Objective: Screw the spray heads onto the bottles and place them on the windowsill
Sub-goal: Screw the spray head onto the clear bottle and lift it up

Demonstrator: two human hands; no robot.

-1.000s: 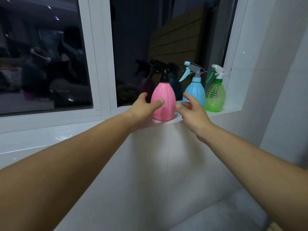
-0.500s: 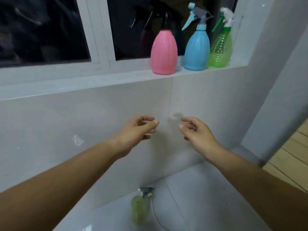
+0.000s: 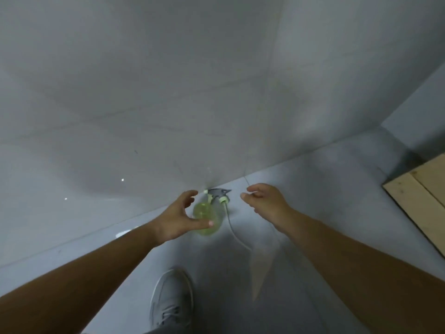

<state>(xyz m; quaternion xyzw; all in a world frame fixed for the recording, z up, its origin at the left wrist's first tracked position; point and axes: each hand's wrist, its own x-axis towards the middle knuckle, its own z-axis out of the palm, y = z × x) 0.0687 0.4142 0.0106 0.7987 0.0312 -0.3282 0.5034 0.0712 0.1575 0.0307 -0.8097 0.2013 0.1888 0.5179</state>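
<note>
A pale yellow-green bottle (image 3: 207, 214) stands on the grey floor at the foot of the tiled wall. A grey spray head (image 3: 218, 192) with a pale collar lies right behind it, its thin dip tube (image 3: 234, 231) trailing toward me over the floor. My left hand (image 3: 179, 219) hovers just left of the bottle with its fingers spread around it, the thumb crossing in front; I cannot tell whether it touches. My right hand (image 3: 263, 201) is to the right of the spray head, fingers curled and apart, holding nothing. The windowsill is out of view.
The tiled wall (image 3: 216, 80) fills the upper half of the view. My grey shoe (image 3: 171, 300) stands on the floor below the bottle. A wooden panel (image 3: 423, 198) lies at the right edge, beside a wall corner.
My view has swung down from the windowsill, leaving the pink, blue and green bottles out of sight. Both hands have dropped to the floor, either side of the yellow-green bottle and spray head.
</note>
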